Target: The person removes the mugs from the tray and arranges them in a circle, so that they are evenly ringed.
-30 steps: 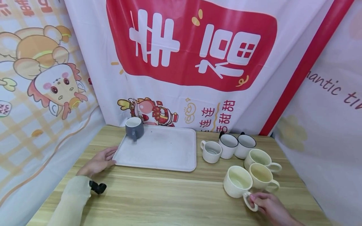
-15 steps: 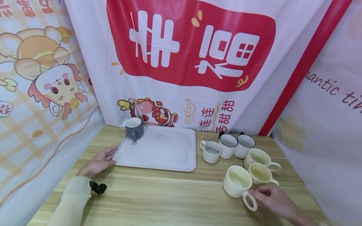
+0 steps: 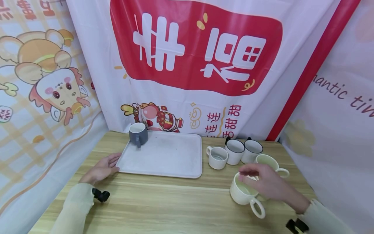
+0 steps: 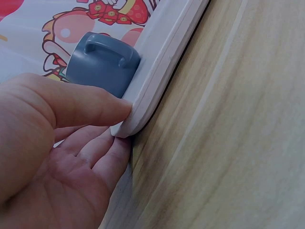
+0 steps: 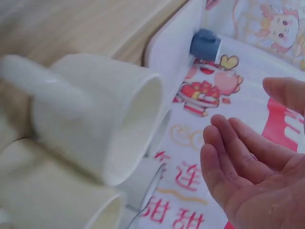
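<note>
At the tray's left front corner, my left hand [image 3: 100, 169] holds the edge of the white tray [image 3: 166, 157]. In the left wrist view its thumb [image 4: 102, 107] lies on the rim, with the fingers against the underside. A blue-grey mug [image 3: 138, 136] stands on the tray's back left corner. My right hand [image 3: 267, 182] hovers over the front cream mug [image 3: 240, 194], covering part of its mouth. The right wrist view shows this hand's fingers [image 5: 243, 152] relaxed, with nothing in them, apart from the cream mug. Another cream mug [image 5: 52, 186] beside it is mostly hidden by the hand in the head view.
Behind the hand stands a third cream mug [image 3: 267, 161]. Two white mugs with black rims, a left one [image 3: 234, 155] and a right one [image 3: 252, 155], and a ribbed white cup [image 3: 217, 160] stand right of the tray. A printed cloth [image 3: 187, 107] hangs at the table's back edge.
My right hand has let go of the front cream mug's handle and risen forward and left over its mouth. The mug stays put. My left hand remains at the tray corner.
</note>
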A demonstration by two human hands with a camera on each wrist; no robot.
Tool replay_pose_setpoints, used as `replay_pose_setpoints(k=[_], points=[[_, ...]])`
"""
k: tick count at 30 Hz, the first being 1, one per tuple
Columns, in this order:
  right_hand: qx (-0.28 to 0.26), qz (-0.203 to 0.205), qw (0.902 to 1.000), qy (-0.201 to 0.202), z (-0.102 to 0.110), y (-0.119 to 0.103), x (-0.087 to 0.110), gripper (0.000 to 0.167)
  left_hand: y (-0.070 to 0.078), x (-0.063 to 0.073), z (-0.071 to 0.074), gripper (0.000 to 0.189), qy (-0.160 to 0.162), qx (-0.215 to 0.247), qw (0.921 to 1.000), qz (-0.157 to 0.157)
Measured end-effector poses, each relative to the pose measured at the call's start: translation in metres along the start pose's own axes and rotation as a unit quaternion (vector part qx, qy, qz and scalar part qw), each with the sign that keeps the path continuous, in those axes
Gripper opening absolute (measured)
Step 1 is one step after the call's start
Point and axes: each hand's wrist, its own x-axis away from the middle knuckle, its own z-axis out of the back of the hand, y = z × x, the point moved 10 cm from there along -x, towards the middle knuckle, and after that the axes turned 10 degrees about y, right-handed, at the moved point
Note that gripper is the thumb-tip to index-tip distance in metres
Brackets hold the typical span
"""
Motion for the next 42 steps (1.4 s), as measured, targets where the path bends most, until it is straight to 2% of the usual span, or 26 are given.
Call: replay_pose_setpoints(k=[4,9,16,20,23,28,31,42], points=[[-0.006,0.017,0.9997,-0.017,-0.018,-0.024,-0.029,0.029,-0.001,0.0,0.0,0.074,0.0,0.001,1.0,0.002],[-0.022,0.031,0.9979,-0.053,-0.052,-0.058,-0.062,0.039,-0.004,-0.001,0.001,0.074,-0.001,-0.001,1.0,0.003],[0.002,0.1,0.9905,-0.095,-0.106,-0.107,-0.099,0.048,-0.007,-0.001,0.005,0.074,0.0,0.003,1.0,-0.006],[-0.001,0.125,0.9846,-0.123,-0.136,-0.127,-0.116,0.051,-0.009,0.001,0.006,0.074,0.001,0.002,1.0,-0.004],[0.001,0.154,0.9797,-0.128,-0.158,-0.139,-0.129,0.052,-0.011,0.002,0.005,0.074,0.003,0.0,1.0,0.003],[0.006,0.166,0.9773,-0.132,-0.193,-0.147,-0.151,0.055,-0.009,0.003,0.004,0.075,0.004,0.005,1.0,-0.001],[0.003,0.156,0.9792,-0.129,-0.212,-0.148,-0.163,0.056,-0.007,0.003,0.004,0.075,0.005,0.007,1.0,-0.003],[-0.051,0.077,0.992,-0.086,-0.269,-0.131,-0.201,0.056,-0.003,-0.002,-0.002,0.075,0.006,0.02,0.9998,-0.002]])
